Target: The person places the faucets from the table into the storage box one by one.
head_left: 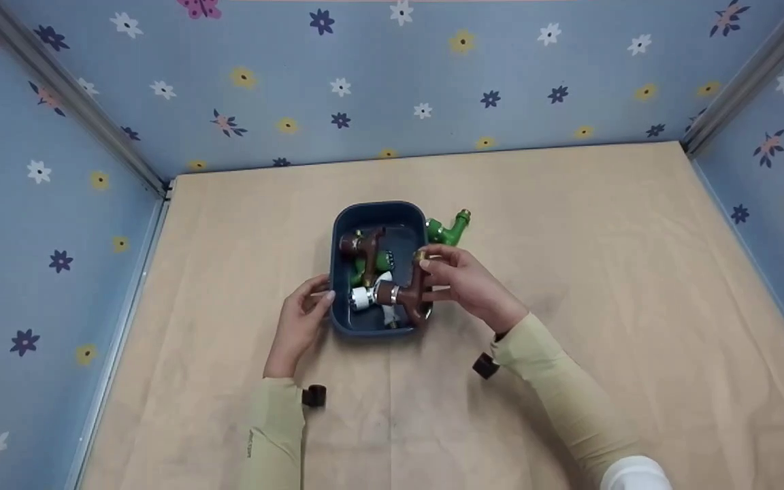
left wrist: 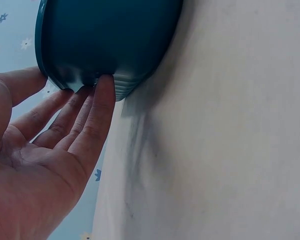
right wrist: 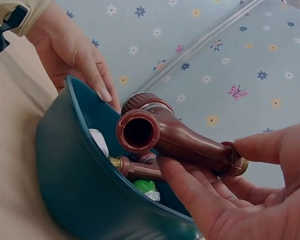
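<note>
A dark blue plastic bin [head_left: 380,333] stands on the table, with my left hand [head_left: 299,323] at its left side. The left thumb lies at the rim and the fingers bear on the outer wall, as the left wrist view [left wrist: 45,150] also shows. Between thumb and fingers my right hand [head_left: 463,282] holds a brown plastic tap [head_left: 414,289] over the bin's right rim. Its brass end [right wrist: 242,166] is by the thumb, and its open spout [right wrist: 138,132] faces the camera. Inside the bin lie another brown tap [head_left: 369,252], a white tap [head_left: 363,297] and a partly covered green tap [head_left: 384,260].
Another green tap [head_left: 452,230] lies on the table just outside the bin's right side, near the right hand. Beige paper covers the table [head_left: 603,272]. Blue flowered panels [head_left: 405,82] enclose the back and both sides.
</note>
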